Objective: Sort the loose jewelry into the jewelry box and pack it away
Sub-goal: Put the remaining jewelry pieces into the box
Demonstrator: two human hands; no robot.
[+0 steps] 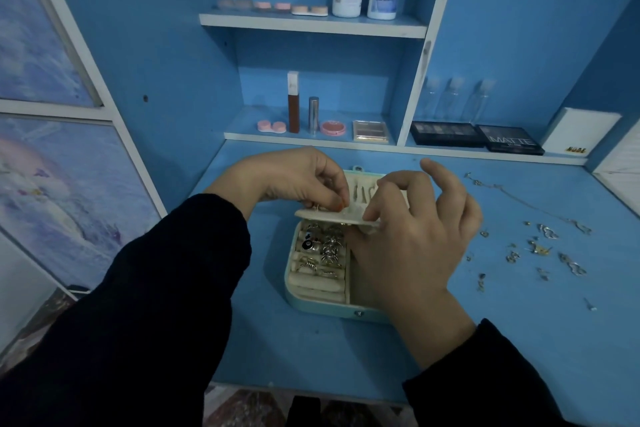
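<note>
Blue desk (519, 340): open jewelry box (311, 307) centre; loose jewelry (547, 231), possibly earrings, scattered right.

We see a small mint-green jewelry box with rounded corners (322, 305) lying open on the blue counter (311, 350), its lid raised at the back. Its left compartment holds cream ring rolls with several silver rings (330, 250) tucked in. A cream padded earring panel (332, 217) lies roughly level across the box's middle. The right hand (415, 243) pinches its right end, and the left hand (294, 177) pinches what may be a small earring (317, 207) at its far edge. Loose silver earrings and charms (540, 248) lie scattered to the right, well apart from the box, with a thin silver chain (519, 201) behind them.
</note>
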